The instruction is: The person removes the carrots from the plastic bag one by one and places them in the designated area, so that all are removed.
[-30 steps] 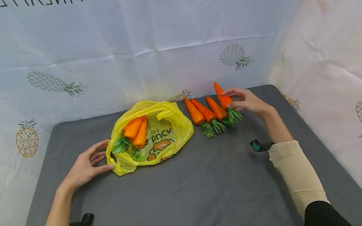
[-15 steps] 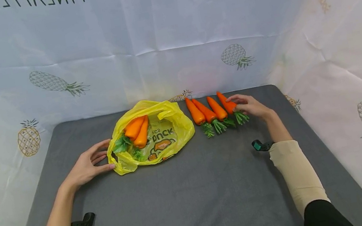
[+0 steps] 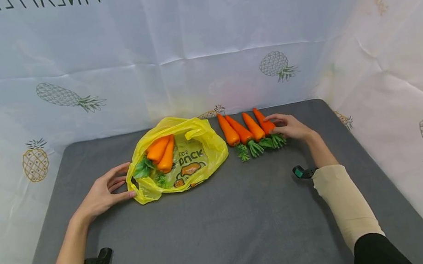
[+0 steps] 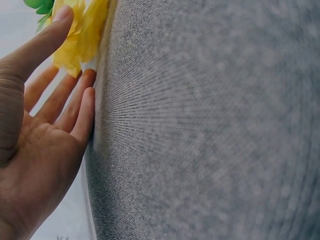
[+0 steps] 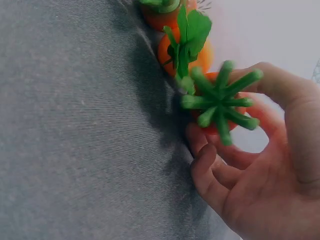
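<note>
A yellow plastic bag lies on its side with its mouth facing the person. Orange carrots with green tops rest inside it. At the bag's left rim is the left hand, fingers loosely extended; in the left wrist view its thumb and fingertips reach the yellow plastic. Several carrots stand in a row right of the bag, leaves toward the person. The right hand holds the rightmost carrot near its top, thumb and fingers round it; its green stalks face the right wrist camera.
A grey cloth covers the table. Behind it and at the sides hangs a white curtain printed with pineapples. Each forearm carries a black wrist camera.
The right hand has lowered the rightmost carrot toward the person and then shifted it left, against the row. The left hand stays at the bag's rim.
</note>
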